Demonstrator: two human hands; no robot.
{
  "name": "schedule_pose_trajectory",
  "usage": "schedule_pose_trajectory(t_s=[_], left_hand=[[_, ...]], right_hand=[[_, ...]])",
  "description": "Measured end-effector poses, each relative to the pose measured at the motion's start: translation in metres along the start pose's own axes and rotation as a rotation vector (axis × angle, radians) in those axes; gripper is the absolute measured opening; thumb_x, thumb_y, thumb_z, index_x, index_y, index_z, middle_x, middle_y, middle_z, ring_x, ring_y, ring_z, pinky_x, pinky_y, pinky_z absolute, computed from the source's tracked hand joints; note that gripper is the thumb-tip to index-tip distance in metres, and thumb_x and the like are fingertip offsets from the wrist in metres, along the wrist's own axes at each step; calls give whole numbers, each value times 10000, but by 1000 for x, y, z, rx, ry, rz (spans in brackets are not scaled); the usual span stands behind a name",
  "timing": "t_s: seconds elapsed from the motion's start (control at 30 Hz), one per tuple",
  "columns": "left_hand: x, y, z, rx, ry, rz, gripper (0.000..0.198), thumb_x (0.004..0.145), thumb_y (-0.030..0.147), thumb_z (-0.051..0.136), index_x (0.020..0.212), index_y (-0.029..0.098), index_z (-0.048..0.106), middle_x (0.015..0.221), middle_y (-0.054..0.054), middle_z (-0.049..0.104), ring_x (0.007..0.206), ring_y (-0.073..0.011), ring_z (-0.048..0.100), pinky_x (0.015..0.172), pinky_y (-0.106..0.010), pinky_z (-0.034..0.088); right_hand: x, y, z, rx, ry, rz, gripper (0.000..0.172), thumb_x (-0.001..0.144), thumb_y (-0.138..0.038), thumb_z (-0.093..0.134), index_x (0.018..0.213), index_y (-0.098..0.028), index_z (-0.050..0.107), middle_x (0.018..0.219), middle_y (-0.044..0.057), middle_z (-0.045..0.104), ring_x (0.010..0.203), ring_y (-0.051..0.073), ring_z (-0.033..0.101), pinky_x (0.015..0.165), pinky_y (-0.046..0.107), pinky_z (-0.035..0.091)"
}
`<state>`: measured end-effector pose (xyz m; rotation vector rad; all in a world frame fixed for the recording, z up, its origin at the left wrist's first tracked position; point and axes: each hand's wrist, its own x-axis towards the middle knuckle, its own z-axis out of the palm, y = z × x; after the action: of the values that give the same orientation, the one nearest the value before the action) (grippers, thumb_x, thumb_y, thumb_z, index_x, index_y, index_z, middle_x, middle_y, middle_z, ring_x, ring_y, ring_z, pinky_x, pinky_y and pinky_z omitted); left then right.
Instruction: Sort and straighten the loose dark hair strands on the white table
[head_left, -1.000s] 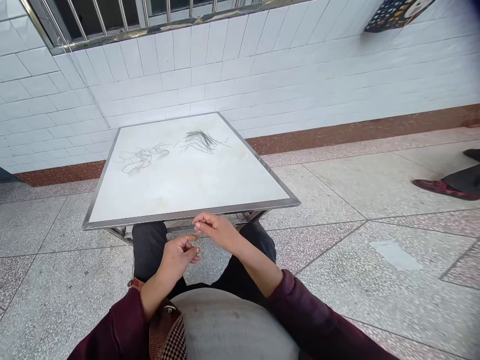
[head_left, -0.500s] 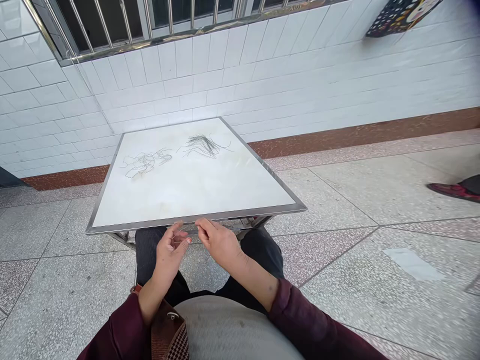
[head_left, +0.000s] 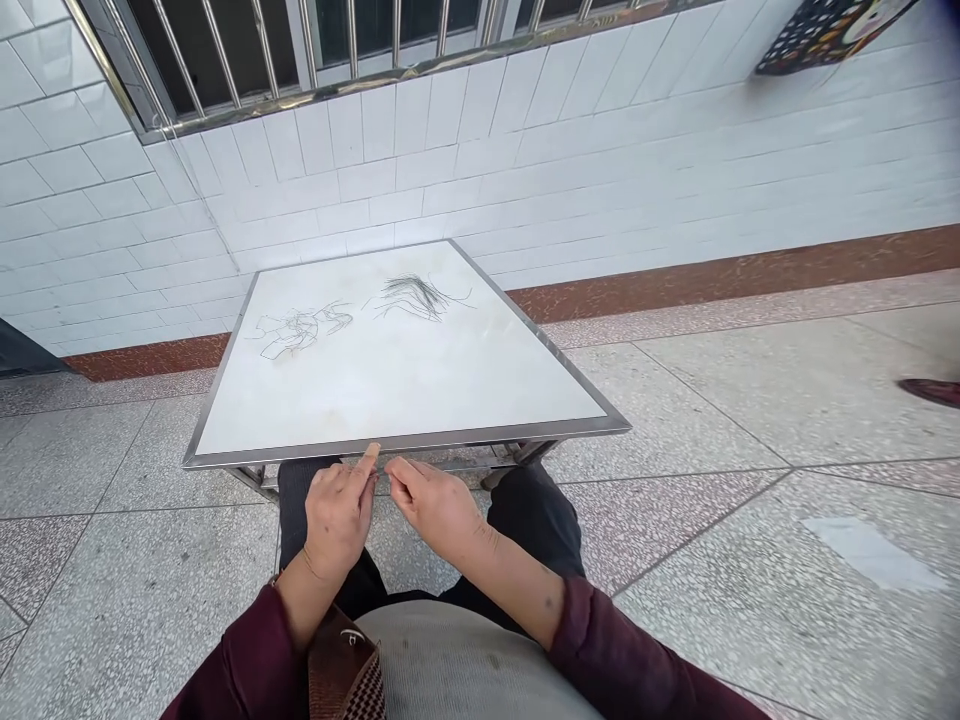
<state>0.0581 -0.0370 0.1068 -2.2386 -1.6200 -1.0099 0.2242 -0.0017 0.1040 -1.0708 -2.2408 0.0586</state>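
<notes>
Below the tabletop's [head_left: 405, 380] near edge, at lower centre, the left hand [head_left: 337, 515] and right hand [head_left: 435, 505] pinch a barely visible strand between fingertips. Hair tufts [head_left: 412, 295] lie at the far upper edge; bare surface spreads between.

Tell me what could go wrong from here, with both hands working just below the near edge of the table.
Whatever the left hand and right hand pinch is too fine to see, so a dropped strand would likely vanish against the speckled floor.

The loose tangle and the darker bundle lie unweighted on the smooth table; a breeze or a knock from the raised left finger could scatter them.
</notes>
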Motion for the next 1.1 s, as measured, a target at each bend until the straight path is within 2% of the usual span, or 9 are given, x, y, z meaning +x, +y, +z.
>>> schedule_pose_trajectory(t_s=[0.1, 0.27, 0.5, 0.6, 0.73, 0.9, 1.1], left_hand=[[1, 1, 0, 37, -5, 51, 535, 947, 114, 508, 1459, 211, 386, 845, -25, 720, 771, -171, 646, 722, -332, 475], [0, 3, 1, 18, -42, 22, 599, 938, 97, 483, 1498, 221, 314, 867, -30, 707, 797, -181, 636, 726, -340, 475], [0, 5, 1, 19, -74, -46, 545, 955, 111, 435, 1481, 225, 352, 783, -17, 675, 719, -174, 611, 672, -328, 461], [1, 1, 0, -8, -105, -34, 537, 961, 117, 420, 1482, 232, 354, 840, -30, 694, 766, -181, 618, 685, -328, 476], [0, -11, -4, -95, -149, -32, 548, 955, 84, 399, 1477, 251, 366, 963, -40, 721, 858, -181, 628, 765, -335, 504], [-2, -24, -7, -153, -194, -73, 560, 948, 62, 396, 1468, 273, 386, 975, -32, 731, 863, -183, 631, 805, -348, 505], [0, -31, -8, -310, -225, -167, 513, 965, 137, 434, 1451, 299, 413, 1033, -19, 744, 931, -183, 667, 863, -351, 532]], right_hand=[[1, 0, 0, 2, 13, 1, 155, 875, -90, 466, 803, -198, 550, 638, -21, 582, 557, 119, 518, 530, 247, 279], [1, -1, 1, 28, 45, -12, 151, 876, -91, 451, 802, -196, 528, 635, -23, 574, 548, 114, 517, 523, 240, 283], [4, -2, -2, 19, 2, -76, 204, 856, -50, 402, 736, -201, 470, 614, -27, 518, 510, 106, 451, 504, 235, 264], [5, -1, -2, 8, -1, -94, 207, 869, -57, 389, 750, -200, 479, 619, -20, 524, 493, 106, 435, 479, 236, 235], [2, 4, -1, 23, -39, -73, 179, 897, -80, 405, 823, -192, 523, 655, -9, 569, 527, 111, 495, 491, 223, 269], [0, 9, 2, 51, -87, -19, 157, 909, -98, 433, 881, -189, 557, 697, -1, 621, 567, 121, 546, 525, 224, 316], [1, 13, 4, 41, -110, 11, 154, 908, -108, 446, 898, -189, 577, 699, -2, 627, 582, 128, 557, 541, 229, 326]])
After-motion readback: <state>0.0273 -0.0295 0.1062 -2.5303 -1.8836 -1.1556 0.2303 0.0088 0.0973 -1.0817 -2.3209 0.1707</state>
